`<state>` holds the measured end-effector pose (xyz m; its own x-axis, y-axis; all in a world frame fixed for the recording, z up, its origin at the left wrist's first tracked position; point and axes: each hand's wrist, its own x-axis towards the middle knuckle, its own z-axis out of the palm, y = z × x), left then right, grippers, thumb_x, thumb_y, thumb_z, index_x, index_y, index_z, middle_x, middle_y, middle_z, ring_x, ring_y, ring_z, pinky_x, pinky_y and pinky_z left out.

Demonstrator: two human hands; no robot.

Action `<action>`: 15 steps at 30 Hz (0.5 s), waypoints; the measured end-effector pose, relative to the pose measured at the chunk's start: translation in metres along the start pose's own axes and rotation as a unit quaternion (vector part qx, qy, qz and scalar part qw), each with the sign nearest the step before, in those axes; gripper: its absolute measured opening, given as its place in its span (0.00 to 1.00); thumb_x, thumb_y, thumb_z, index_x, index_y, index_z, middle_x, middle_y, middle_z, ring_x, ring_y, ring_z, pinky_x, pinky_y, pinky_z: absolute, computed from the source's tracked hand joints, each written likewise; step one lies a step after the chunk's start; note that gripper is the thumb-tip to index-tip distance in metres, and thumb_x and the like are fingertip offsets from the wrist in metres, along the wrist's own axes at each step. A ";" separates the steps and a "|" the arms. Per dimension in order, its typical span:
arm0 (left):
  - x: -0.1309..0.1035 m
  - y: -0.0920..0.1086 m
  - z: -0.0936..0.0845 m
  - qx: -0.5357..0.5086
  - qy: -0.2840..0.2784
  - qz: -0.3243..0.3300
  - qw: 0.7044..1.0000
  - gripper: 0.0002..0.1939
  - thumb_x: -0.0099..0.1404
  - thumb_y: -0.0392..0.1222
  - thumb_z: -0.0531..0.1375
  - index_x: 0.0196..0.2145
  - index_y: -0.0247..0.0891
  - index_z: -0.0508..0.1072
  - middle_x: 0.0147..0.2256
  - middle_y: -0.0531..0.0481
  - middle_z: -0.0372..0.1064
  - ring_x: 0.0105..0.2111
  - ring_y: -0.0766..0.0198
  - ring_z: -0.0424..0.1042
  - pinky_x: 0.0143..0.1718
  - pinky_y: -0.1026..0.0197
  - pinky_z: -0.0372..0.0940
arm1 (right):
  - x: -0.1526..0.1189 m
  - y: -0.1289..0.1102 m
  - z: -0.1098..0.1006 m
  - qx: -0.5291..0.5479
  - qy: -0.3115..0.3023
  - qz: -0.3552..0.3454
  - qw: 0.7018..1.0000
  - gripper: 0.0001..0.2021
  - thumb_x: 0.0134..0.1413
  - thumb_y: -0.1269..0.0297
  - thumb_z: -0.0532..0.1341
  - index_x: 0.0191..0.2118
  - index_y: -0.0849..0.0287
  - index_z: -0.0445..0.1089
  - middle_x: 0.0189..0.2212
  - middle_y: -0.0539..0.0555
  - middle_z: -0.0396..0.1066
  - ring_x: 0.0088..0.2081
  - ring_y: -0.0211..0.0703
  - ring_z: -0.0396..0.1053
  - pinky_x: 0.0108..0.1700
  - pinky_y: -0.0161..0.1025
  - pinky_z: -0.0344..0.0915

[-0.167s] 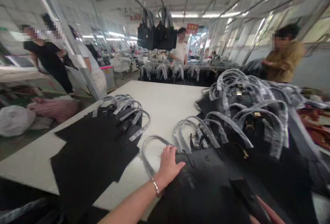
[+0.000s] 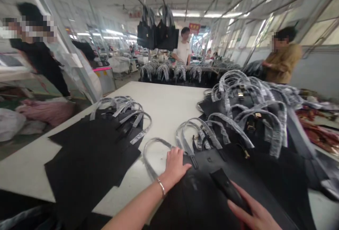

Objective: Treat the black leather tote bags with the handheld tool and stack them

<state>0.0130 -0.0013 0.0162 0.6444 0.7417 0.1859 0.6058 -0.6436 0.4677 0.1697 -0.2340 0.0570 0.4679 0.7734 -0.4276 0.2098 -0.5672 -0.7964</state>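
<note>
A black leather bag panel [image 2: 201,198] lies flat before me, its handle [image 2: 151,166] wrapped in clear plastic and looping off its upper left edge. My left hand [image 2: 176,163], with a bracelet at the wrist, rests on that edge beside the handle, thumb apart and fingers laid over the border. In my right hand [image 2: 247,207] is a black handheld tool [image 2: 225,185] with a flat, wide end, held just over the panel; whether it touches is unclear. Its exact kind does not show.
Black bag pieces [image 2: 87,166] with wrapped handles lie on the white table [image 2: 164,99] at left. More bags [image 2: 259,124] pile up at right. Finished bags [image 2: 166,36] hang from a rack beyond. Several people stand around, including a person in brown [image 2: 284,57] at right.
My right hand has moved left and upward with the black tool, farther over the panel. The left hand stays at the panel's edge. The whole view has shifted slightly.
</note>
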 end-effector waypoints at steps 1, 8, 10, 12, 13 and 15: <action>0.005 0.002 -0.001 -0.004 -0.026 0.003 1.000 0.25 0.52 0.51 0.69 0.44 0.36 0.71 0.44 0.44 0.64 0.47 0.50 0.62 0.50 0.51 0.57 | 0.005 -0.010 0.004 0.000 -0.008 -0.011 1.000 0.41 0.53 0.44 0.59 0.67 0.62 0.49 0.19 0.48 0.71 0.20 0.44 0.69 0.23 0.36 0.65; 0.029 0.001 0.000 -0.243 -0.122 -0.031 0.962 0.18 0.45 0.28 0.67 0.35 0.36 0.71 0.38 0.47 0.68 0.43 0.53 0.66 0.47 0.55 0.59 | 0.027 -0.049 0.017 0.070 -0.066 -0.024 0.995 0.37 0.53 0.49 0.62 0.65 0.58 0.53 0.23 0.46 0.69 0.17 0.36 0.64 0.19 0.32 0.61; 0.028 0.000 0.002 -0.288 -0.143 -0.044 0.946 0.22 0.44 0.27 0.66 0.39 0.35 0.70 0.36 0.47 0.70 0.39 0.56 0.69 0.41 0.58 0.61 | 0.028 -0.052 0.017 0.088 -0.075 -0.011 0.993 0.38 0.53 0.49 0.62 0.65 0.58 0.52 0.22 0.45 0.66 0.17 0.35 0.64 0.18 0.31 0.60; 0.026 0.000 0.005 -0.340 -0.171 -0.062 0.923 0.23 0.46 0.27 0.64 0.42 0.33 0.69 0.35 0.46 0.71 0.35 0.58 0.70 0.34 0.61 0.62 | 0.028 -0.053 0.017 0.099 -0.085 -0.001 0.991 0.38 0.53 0.49 0.63 0.65 0.58 0.52 0.22 0.44 0.64 0.17 0.35 0.63 0.17 0.31 0.60; 0.025 0.000 0.007 -0.366 -0.190 -0.066 0.909 0.22 0.47 0.27 0.62 0.42 0.32 0.68 0.34 0.46 0.72 0.32 0.59 0.71 0.32 0.63 0.62 | 0.029 -0.053 0.017 0.104 -0.094 0.001 0.990 0.37 0.53 0.50 0.63 0.65 0.57 0.53 0.21 0.43 0.63 0.17 0.34 0.63 0.17 0.31 0.60; 0.023 0.001 0.008 -0.408 -0.230 -0.061 0.882 0.19 0.47 0.27 0.59 0.40 0.32 0.69 0.32 0.47 0.72 0.28 0.62 0.71 0.28 0.65 0.60 | 0.030 -0.055 0.017 0.117 -0.115 0.006 0.986 0.35 0.53 0.51 0.63 0.64 0.57 0.54 0.21 0.43 0.63 0.16 0.34 0.62 0.17 0.30 0.59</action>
<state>0.0322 0.0133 0.0146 0.8323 0.5205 -0.1909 0.2676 -0.0757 0.9606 0.1576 -0.1748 0.0807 0.2566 0.8262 -0.5016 -0.0108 -0.5165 -0.8562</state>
